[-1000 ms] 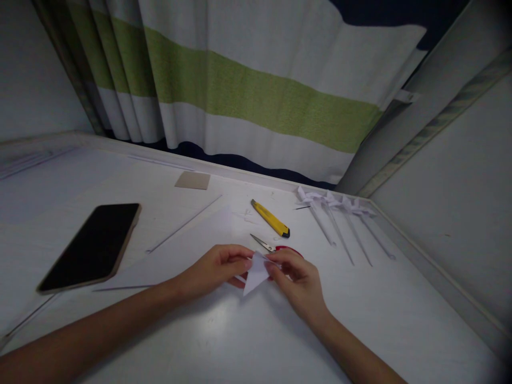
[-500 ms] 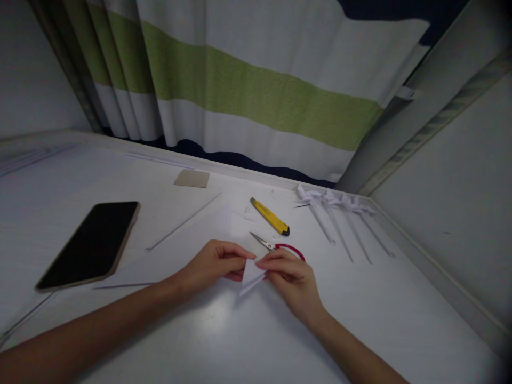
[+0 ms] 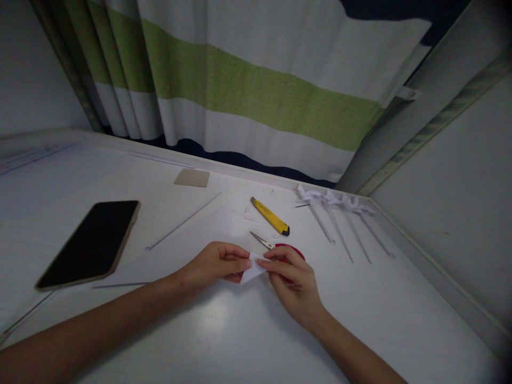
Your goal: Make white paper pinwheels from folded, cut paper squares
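Between my two hands is a small folded piece of white paper (image 3: 253,271), held just above the white table. My left hand (image 3: 220,261) pinches its left side between thumb and fingers. On the other side, my right hand (image 3: 296,280) grips the paper's right edge with thumb and fingertips. Scissors with red handles (image 3: 267,243) lie behind my right hand, which hides part of them. A yellow utility knife (image 3: 270,216) rests farther back. Under and behind my left forearm lies a larger white paper sheet (image 3: 200,232).
A dark-screened tablet or phone (image 3: 90,242) lies on the left. One thin white paper stick (image 3: 184,221) is near it. Several paper pinwheel-like pieces on sticks (image 3: 336,200) rest at the back right. A beige card (image 3: 192,178) sits near the curtain (image 3: 264,90).
The folded paper has turned and its lower point has risen. My left thumb now presses on its face, and my right fingers have shifted and spread slightly.
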The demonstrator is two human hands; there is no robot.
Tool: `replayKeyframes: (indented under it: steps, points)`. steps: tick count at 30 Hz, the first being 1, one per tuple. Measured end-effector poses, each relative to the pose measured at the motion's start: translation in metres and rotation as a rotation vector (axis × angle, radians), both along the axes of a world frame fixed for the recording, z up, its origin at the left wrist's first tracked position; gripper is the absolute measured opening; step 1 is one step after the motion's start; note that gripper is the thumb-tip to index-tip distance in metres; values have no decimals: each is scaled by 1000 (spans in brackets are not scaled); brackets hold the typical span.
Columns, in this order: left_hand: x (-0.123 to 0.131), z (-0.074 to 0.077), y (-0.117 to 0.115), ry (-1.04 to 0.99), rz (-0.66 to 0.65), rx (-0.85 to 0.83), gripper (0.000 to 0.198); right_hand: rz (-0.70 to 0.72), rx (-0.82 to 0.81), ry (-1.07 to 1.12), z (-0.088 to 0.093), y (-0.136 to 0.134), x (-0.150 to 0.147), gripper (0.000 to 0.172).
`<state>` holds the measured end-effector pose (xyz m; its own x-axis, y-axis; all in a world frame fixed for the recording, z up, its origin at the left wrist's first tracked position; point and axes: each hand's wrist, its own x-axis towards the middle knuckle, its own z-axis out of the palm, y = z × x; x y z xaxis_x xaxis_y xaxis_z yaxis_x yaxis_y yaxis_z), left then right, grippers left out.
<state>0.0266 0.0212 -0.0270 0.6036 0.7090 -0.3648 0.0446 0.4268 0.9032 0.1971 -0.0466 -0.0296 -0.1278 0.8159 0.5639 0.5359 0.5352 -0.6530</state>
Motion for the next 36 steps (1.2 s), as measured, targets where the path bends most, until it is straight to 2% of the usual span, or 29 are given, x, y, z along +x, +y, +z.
replayKeyframes:
  steps: [3, 5, 8, 11, 14, 21, 29, 36]
  points:
    - [1, -2, 1, 11, 7, 58, 19, 63, -87, 61, 5, -1, -1, 33]
    - [1, -1, 1, 14, -4, 116, 15, 47, -197, 121, 5, -2, -1, 28]
    - [0, 1, 0, 37, -30, 181, 14, -43, -413, 196, -1, 0, -4, 23]
    - [-1, 2, -2, 51, -80, 201, 17, -15, -589, 290, -7, 3, -7, 20]
    - [-3, 1, -2, 45, -116, 210, 18, 4, -671, 410, -7, 6, -9, 20]
    - [-3, -4, 0, 34, -97, 179, 17, -30, -712, 523, -4, 5, -13, 23]
    - [-4, -4, -1, 49, -123, 200, 17, 44, -704, 368, -8, 3, -11, 22]
    - [-4, -3, -1, 53, -183, 186, 18, 9, -666, 377, -10, 2, -14, 20]
